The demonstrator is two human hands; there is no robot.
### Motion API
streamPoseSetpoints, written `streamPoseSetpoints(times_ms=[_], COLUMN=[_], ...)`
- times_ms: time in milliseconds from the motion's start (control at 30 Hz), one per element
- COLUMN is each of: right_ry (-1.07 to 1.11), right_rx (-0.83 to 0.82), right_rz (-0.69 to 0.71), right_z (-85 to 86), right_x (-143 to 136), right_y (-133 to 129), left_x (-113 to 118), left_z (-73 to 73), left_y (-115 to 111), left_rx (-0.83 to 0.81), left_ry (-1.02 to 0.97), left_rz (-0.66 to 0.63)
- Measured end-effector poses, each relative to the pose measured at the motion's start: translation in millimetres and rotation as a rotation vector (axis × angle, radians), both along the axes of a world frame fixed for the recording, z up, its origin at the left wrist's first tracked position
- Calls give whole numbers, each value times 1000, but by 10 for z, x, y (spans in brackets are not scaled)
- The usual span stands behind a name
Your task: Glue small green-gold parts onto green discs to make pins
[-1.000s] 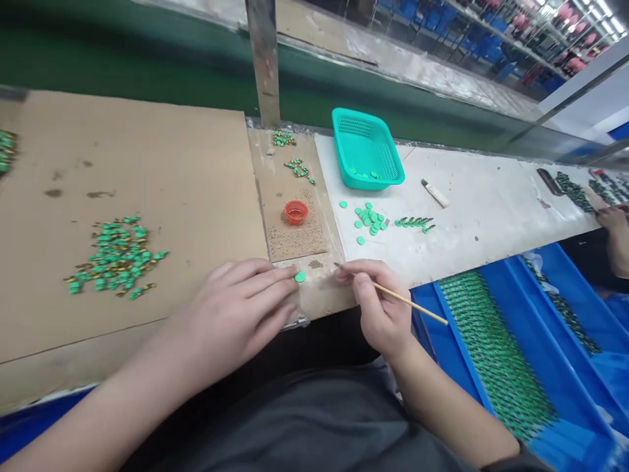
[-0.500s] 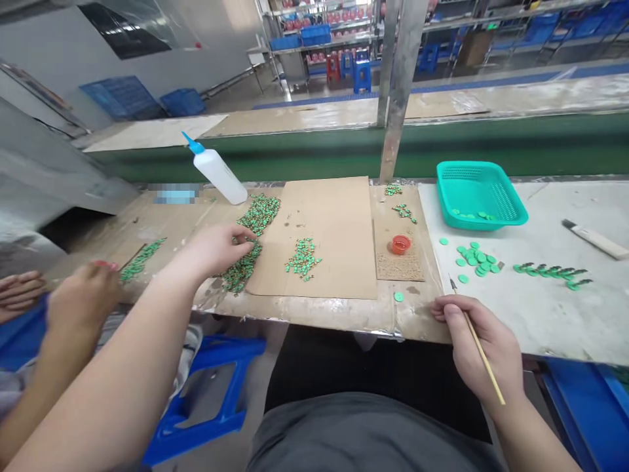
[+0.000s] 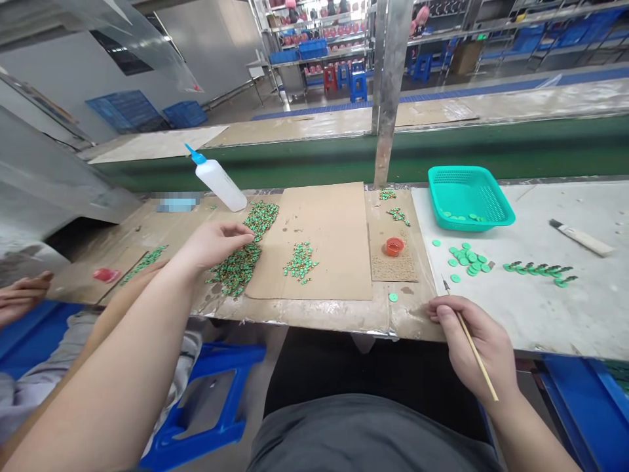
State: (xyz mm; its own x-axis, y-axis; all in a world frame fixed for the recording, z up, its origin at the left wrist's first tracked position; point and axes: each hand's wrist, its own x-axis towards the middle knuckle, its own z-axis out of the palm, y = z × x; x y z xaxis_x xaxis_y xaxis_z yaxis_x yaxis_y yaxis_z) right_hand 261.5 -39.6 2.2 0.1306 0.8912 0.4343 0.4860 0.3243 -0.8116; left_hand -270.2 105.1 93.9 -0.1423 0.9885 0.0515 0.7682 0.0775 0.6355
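Observation:
My left hand reaches over the large heap of small green and gold pieces, its thumb and fingertips pressed together. Whatever they pinch is too small to make out. My right hand holds a thin brush, its dark tip pointing up and away, at the front edge of the table. A smaller cluster of green pieces lies on the cardboard sheet. Right of the sheet stands a small red cup on a cardboard piece. Loose green discs lie beyond my right hand.
A teal basket holds a few discs at the back right. A white bottle with a blue nozzle stands tilted behind the heap. Another brush lies far right. A co-worker's hand and another arm are at the left.
My left hand's thumb and fingers have closed together over the heap. The neighbouring arm at the left has reached rightward, behind my forearm. The view has shifted slightly.

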Motion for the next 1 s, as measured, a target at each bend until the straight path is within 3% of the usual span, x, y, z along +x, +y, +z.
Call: streamPoseSetpoints(times_ms=[200,300,400,500,633,767,1000], right_ry=[21,8,-25,-69,-141,-263,-377], right_rx=[37,93,176,199,93,15,-36], right_rz=[22,54,139,162,206,362,397], right_z=[26,133,312,407,307,213,165], right_x=[-13,-74,-144,-129,4,-26,-276], right_y=[-9,-23,13,135,323,455,581], left_x=[249,625,1155,1681,2147,2326,2373], left_z=[140,219,234,131,-138,-331,-341], left_y=[-120,-258,-421,-581,-741,-793,-765], left_rx=[-114,-94,-63,-58,-59,-32,27], left_ry=[-227,-368,-500,-599,-665,-680,-629], left_rz=[-37,-110,-187,-256,-326,-317,-252])
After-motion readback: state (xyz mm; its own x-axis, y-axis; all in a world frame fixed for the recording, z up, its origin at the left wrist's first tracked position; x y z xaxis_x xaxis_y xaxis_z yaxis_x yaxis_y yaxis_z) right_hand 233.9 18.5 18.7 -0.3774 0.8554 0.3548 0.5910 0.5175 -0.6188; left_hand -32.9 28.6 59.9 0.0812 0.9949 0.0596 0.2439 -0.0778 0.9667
